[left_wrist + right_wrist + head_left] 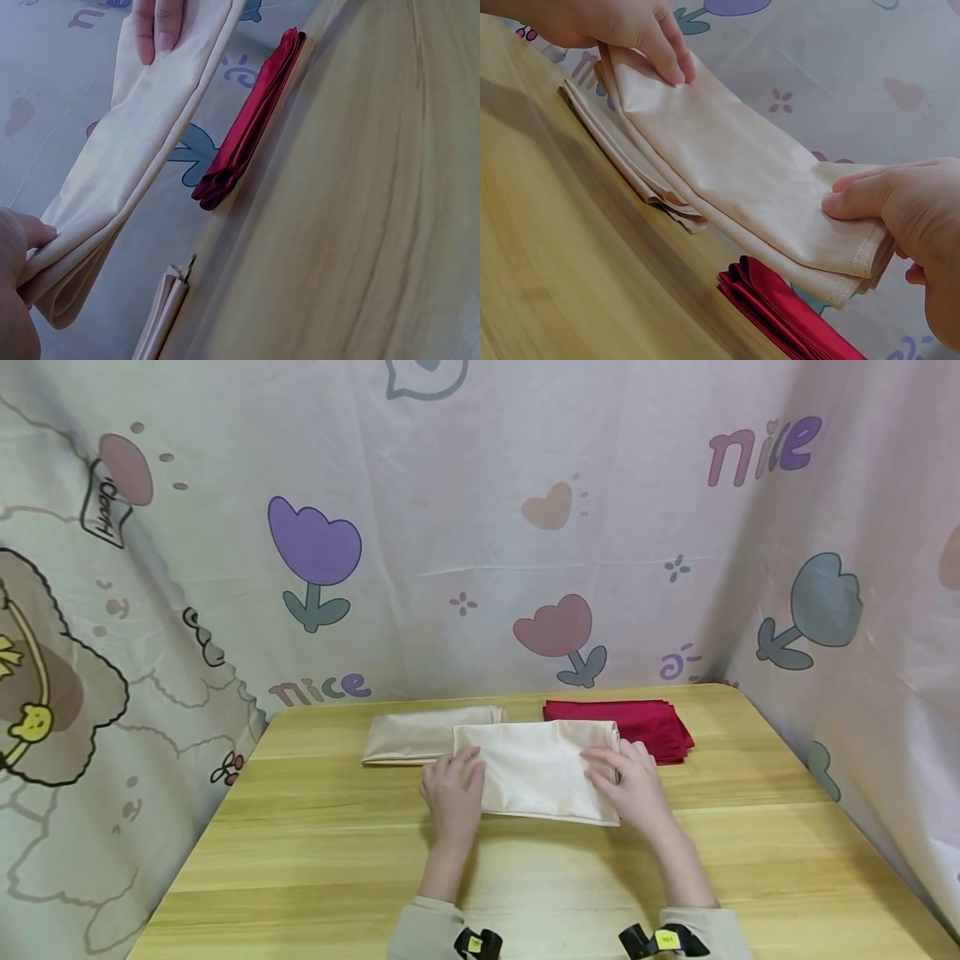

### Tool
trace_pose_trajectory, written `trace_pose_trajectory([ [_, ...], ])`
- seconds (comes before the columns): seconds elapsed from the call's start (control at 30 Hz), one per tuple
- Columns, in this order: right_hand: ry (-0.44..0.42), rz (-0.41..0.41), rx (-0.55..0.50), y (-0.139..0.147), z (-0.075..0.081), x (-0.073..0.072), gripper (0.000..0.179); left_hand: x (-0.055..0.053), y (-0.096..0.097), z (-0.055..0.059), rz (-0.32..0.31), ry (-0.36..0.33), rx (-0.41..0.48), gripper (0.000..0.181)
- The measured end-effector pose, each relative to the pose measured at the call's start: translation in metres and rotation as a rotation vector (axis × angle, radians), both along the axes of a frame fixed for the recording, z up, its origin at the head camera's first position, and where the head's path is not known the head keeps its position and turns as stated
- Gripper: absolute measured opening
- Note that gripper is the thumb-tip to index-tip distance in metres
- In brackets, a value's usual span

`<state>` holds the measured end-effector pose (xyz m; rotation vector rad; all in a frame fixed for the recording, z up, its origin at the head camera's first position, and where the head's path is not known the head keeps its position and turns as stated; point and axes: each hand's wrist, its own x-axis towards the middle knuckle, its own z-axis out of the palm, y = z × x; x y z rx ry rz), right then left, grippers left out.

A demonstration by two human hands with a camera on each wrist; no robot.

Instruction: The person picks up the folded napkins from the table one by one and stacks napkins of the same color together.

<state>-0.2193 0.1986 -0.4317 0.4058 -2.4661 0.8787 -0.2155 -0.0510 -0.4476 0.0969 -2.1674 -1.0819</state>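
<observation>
Between both hands a folded cream satin cloth (536,772) is held up above the table. My left hand (453,789) grips its left end, thumb on the near face and other fingers around the edge. At the right end my right hand (630,781) pinches it the same way. The right wrist view shows the cloth (720,161) in several stacked layers, with a stitched edge near the right thumb. Behind it on the table lie a second folded cream cloth (420,735) at left and a folded red cloth (637,727) at right.
The wooden table (315,860) reaches back to a patterned curtain (450,527) that hangs behind it and along both sides. Each sleeve cuff carries a black strap with a yellow label, such as the right strap (663,941).
</observation>
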Motion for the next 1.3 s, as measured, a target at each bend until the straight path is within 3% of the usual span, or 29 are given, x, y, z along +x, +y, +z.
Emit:
trace_pose_trajectory([
  [0.43,0.058,0.022,0.006,-0.009,0.0,-0.001,0.03,0.0,-0.011,0.003,-0.012,0.008,0.004,0.021],
  [1.3,0.175,0.1,0.097,-0.024,0.005,-0.009,0.031,-0.001,-0.036,0.007,-0.009,0.0,-0.087,0.023],
])
